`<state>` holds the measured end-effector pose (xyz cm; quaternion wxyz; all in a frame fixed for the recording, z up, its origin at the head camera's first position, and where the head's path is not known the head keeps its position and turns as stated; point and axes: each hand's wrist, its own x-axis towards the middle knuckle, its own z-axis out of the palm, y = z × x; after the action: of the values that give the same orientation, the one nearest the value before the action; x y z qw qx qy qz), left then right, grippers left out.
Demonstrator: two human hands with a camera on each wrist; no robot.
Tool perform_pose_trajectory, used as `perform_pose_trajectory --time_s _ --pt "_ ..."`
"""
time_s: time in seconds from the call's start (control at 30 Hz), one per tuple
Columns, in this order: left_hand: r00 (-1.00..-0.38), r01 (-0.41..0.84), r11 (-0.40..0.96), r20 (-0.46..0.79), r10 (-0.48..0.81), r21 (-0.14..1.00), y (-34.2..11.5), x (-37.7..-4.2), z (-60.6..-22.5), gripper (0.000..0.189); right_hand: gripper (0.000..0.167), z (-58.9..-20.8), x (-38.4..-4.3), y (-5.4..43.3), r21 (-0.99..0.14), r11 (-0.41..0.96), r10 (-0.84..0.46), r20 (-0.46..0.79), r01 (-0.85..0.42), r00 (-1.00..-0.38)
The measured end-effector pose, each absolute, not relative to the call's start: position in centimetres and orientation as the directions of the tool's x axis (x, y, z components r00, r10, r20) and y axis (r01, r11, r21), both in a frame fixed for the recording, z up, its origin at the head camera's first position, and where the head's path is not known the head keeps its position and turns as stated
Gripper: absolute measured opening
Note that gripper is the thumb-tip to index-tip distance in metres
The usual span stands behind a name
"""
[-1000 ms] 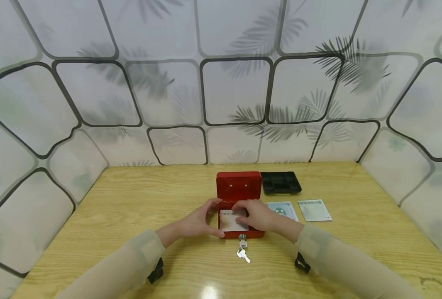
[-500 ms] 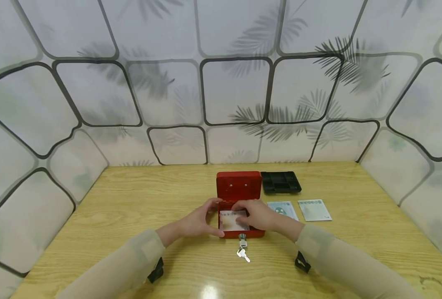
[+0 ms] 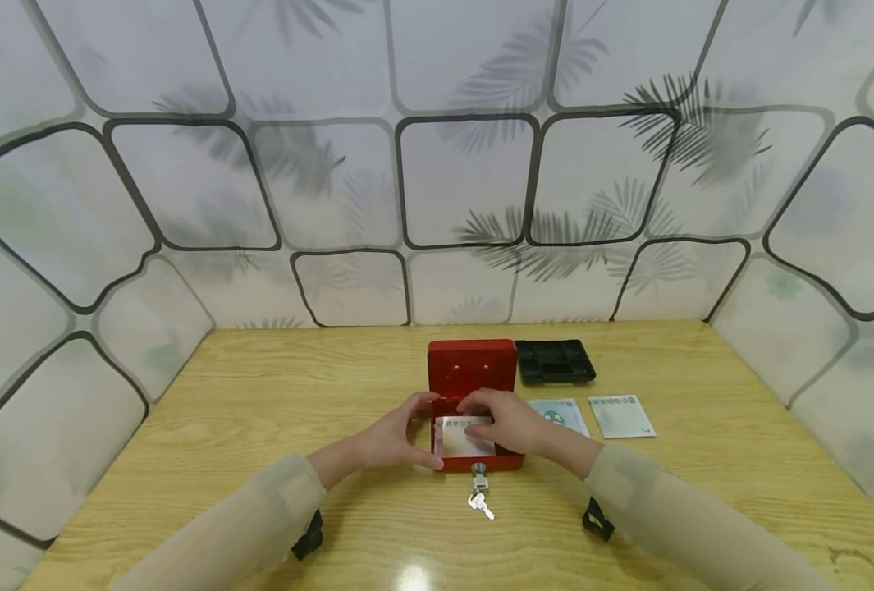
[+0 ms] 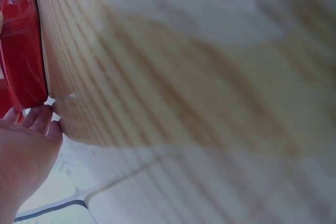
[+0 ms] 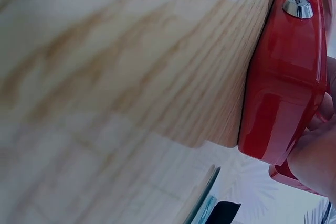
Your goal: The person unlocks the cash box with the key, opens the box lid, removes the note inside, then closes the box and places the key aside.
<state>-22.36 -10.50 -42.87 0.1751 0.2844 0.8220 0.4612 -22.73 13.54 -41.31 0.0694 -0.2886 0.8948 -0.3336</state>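
An open red cash box (image 3: 510,464) stands mid-table in the head view, its lid (image 3: 472,368) raised at the back. My left hand (image 3: 388,439) holds the box's left side, thumb at the front corner and fingers at the rear; in the left wrist view its fingertips touch the red wall. A pale banknote (image 3: 455,445) lies flat inside the box. My right hand (image 3: 512,420) reaches over the right rim, its relaxed, bent fingers above the banknote. Its far fingertips are partly hidden. Keys (image 3: 481,501) hang from the front lock (image 5: 297,7).
Right of the box lie a bluish banknote (image 3: 560,414), partly behind my right hand, and a greenish banknote (image 3: 623,416). A black compartment tray (image 3: 555,361) sits beside the lid. Patterned fabric walls (image 3: 466,180) enclose the wooden table (image 3: 296,369).
My right thumb and fingers have lifted slightly up and back from the banknote, and more of its right part shows. The banknote has shifted a little rightward. My left hand stays put.
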Motion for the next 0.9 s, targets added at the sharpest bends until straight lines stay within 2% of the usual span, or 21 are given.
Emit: perform_pose_trajectory --time_s 0.33,0.67,0.9 --pt "-0.787 0.295 0.425 -0.034 0.616 0.855 -10.42 -22.17 -42.61 0.088 0.018 -41.25 -22.72 13.60 -0.640 0.622 -0.534 0.075 -0.451 -0.842" --pt "-0.784 0.302 0.421 -0.029 0.621 0.855 -10.45 -22.20 -42.75 0.087 0.017 -41.27 -22.64 13.77 -0.626 0.586 -0.600 0.091 -0.514 -0.795" --pt "-0.794 0.277 0.442 -0.055 0.605 0.853 -10.42 -22.11 -42.53 0.090 0.018 -41.12 -22.64 13.84 -0.645 0.576 -0.582 0.109 -0.503 -0.806"
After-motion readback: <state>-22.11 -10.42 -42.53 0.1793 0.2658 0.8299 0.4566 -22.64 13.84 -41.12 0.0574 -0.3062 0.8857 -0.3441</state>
